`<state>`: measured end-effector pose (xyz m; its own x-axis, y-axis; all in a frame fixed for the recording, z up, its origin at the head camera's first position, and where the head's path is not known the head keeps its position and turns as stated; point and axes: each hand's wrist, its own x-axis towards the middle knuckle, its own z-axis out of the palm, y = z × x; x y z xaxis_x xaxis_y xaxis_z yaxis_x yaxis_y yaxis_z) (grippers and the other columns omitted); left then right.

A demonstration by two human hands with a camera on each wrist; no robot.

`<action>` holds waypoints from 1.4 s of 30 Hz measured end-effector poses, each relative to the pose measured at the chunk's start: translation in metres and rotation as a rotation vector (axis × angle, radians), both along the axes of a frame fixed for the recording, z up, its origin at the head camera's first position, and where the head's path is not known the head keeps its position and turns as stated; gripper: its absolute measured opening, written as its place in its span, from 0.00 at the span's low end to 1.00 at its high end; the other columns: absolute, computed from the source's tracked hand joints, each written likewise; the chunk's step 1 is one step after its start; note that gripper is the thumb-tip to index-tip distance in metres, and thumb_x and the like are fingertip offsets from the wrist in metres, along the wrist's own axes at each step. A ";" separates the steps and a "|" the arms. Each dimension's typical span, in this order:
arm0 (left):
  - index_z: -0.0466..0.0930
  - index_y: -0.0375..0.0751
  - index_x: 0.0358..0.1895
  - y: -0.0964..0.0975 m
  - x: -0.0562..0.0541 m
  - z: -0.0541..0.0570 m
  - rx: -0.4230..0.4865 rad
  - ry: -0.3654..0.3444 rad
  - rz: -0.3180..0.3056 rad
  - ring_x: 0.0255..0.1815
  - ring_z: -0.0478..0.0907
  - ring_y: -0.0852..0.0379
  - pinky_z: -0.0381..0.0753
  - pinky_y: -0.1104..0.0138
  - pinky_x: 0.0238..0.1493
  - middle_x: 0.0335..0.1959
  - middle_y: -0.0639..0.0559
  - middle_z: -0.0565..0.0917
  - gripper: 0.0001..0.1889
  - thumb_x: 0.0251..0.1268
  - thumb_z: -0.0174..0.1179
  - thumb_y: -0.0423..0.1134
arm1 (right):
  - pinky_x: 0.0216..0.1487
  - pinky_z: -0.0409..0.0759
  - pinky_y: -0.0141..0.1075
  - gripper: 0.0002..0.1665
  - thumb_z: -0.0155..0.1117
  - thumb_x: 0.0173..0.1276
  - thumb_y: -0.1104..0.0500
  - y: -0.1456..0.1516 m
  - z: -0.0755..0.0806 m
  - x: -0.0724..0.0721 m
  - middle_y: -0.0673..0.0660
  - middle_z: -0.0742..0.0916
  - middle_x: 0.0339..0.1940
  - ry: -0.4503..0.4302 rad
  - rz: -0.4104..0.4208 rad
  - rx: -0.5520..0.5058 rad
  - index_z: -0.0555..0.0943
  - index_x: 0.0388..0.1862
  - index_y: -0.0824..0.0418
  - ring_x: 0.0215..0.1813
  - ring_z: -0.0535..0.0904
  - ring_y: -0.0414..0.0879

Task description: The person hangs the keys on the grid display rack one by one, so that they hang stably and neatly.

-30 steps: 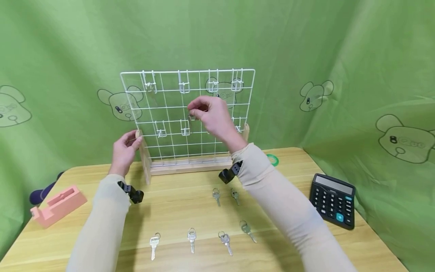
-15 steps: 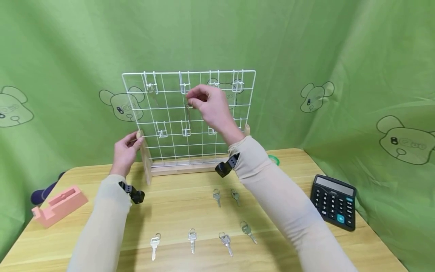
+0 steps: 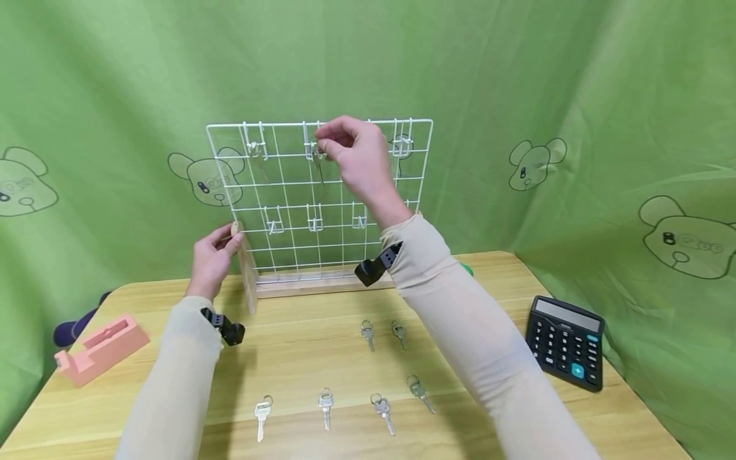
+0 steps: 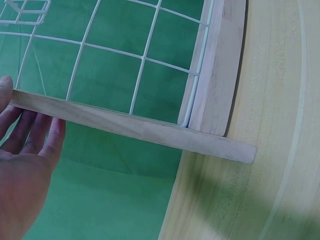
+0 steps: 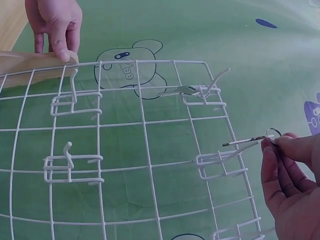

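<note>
My right hand (image 3: 362, 156) pinches the ring of a key (image 5: 247, 141) between thumb and fingers. In the right wrist view that ring is right at the tip of a white hook (image 5: 217, 161), the second along the top row of a white wire grid rack (image 3: 330, 182). The key hangs down below my fingers in the head view. On the first top hook hangs another key (image 5: 180, 91). My left hand (image 3: 211, 259) grips the top of the rack's left wooden upright (image 4: 135, 125), thumb on one side and fingers on the other.
Several keys with rings, among them one key (image 3: 262, 418) at front left, lie on the wooden table (image 3: 299, 345). A pink tape dispenser (image 3: 103, 350) stands left; a black calculator (image 3: 565, 342) lies right. Several other hooks, including a lower hook (image 3: 315, 220), hold nothing.
My right hand has risen with the key from mid-grid to the second top hook. The left hand has stayed on the wooden upright.
</note>
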<state>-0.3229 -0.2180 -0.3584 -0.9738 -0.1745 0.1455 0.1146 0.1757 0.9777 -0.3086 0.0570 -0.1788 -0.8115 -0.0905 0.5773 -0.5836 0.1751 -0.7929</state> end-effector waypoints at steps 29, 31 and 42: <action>0.63 0.39 0.73 0.001 0.000 -0.002 0.005 0.002 -0.011 0.65 0.69 0.47 0.71 0.64 0.66 0.68 0.39 0.70 0.29 0.73 0.57 0.42 | 0.44 0.84 0.34 0.08 0.62 0.67 0.72 -0.006 -0.014 -0.013 0.58 0.84 0.38 -0.064 -0.043 0.029 0.82 0.44 0.67 0.41 0.81 0.52; 0.63 0.38 0.72 0.001 0.000 -0.002 0.006 0.014 -0.013 0.65 0.69 0.47 0.71 0.65 0.66 0.68 0.39 0.70 0.28 0.73 0.57 0.42 | 0.44 0.84 0.33 0.08 0.62 0.68 0.71 -0.004 -0.017 -0.013 0.56 0.84 0.38 -0.047 -0.057 0.062 0.82 0.45 0.66 0.42 0.80 0.51; 0.62 0.38 0.73 -0.001 0.002 0.000 -0.016 -0.003 -0.022 0.66 0.68 0.47 0.70 0.63 0.67 0.68 0.40 0.69 0.29 0.73 0.57 0.43 | 0.48 0.80 0.28 0.11 0.62 0.71 0.64 0.012 -0.050 -0.001 0.52 0.83 0.41 -0.030 -0.057 0.237 0.79 0.50 0.64 0.44 0.77 0.43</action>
